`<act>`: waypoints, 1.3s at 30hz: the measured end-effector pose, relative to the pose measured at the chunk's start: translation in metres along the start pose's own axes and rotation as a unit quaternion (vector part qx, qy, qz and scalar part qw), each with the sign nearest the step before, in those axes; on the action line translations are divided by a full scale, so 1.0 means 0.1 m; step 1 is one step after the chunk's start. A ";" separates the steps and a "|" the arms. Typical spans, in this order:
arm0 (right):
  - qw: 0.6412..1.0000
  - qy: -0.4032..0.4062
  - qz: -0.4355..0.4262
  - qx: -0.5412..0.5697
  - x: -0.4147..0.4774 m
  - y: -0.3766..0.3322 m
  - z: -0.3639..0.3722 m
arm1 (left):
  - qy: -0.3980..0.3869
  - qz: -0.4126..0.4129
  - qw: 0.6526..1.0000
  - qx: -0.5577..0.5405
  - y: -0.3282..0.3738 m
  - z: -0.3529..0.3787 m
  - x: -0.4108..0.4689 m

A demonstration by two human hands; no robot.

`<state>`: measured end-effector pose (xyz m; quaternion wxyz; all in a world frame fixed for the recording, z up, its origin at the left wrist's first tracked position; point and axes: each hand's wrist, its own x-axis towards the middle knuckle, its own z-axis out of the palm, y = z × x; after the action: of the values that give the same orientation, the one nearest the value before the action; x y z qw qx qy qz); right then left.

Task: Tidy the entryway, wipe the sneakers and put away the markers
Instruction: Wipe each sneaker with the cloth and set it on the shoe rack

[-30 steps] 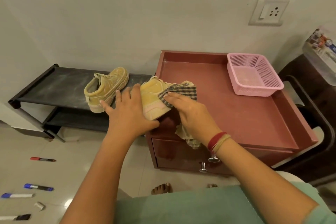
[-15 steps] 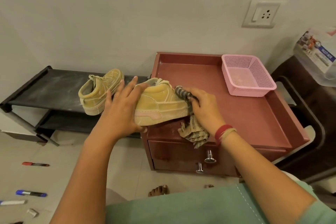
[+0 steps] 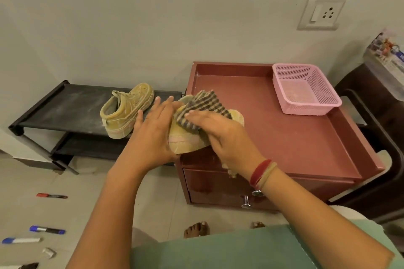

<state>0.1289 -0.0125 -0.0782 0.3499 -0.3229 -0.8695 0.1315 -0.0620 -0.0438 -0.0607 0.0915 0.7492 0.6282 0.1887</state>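
A tan sneaker (image 3: pixel 185 142) lies at the front left corner of the red-brown cabinet (image 3: pixel 284 137). My left hand (image 3: pixel 153 135) grips its near end, fingers over the top and thumb below. My right hand (image 3: pixel 225 135) holds a brown-and-cream checked cloth (image 3: pixel 203 105) pressed on the shoe's upper; the cloth's tail hangs below my wrist. The second tan sneaker (image 3: pixel 126 113) stands on the black shoe rack (image 3: pixel 65 107). On the floor at the left lie a red marker (image 3: pixel 51 195), a blue marker (image 3: pixel 47 230) and a blue-and-white marker (image 3: pixel 20 240).
A pink mesh basket (image 3: pixel 306 91) sits at the cabinet's back right corner. A loose cap (image 3: pixel 49 252) and a black marker (image 3: pixel 28 266) lie at the bottom left. A dark chair (image 3: pixel 371 159) stands right of the cabinet. My bare foot (image 3: pixel 195 229) is before the drawers.
My right hand carried the cloth from the sneaker's toe end back over its top. The sneaker turned a little in my left hand, which stayed on the shoe.
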 end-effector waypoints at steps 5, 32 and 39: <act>0.990 0.072 0.123 0.004 0.12 0.14 -0.09 | 0.011 -0.007 1.000 -0.017 0.01 -0.02 -0.01; 0.991 0.012 0.134 -0.006 0.06 0.23 -0.12 | -0.006 -0.019 0.999 0.045 0.01 -0.01 -0.02; 0.987 -0.042 0.127 -0.092 -0.08 0.29 -0.14 | 0.028 -0.105 0.991 0.074 0.22 0.11 0.02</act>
<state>0.1561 0.0041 -0.0852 0.2624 -0.4559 -0.8436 0.1075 -0.0368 -0.0449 -0.0623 0.0381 0.6783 0.7179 0.1519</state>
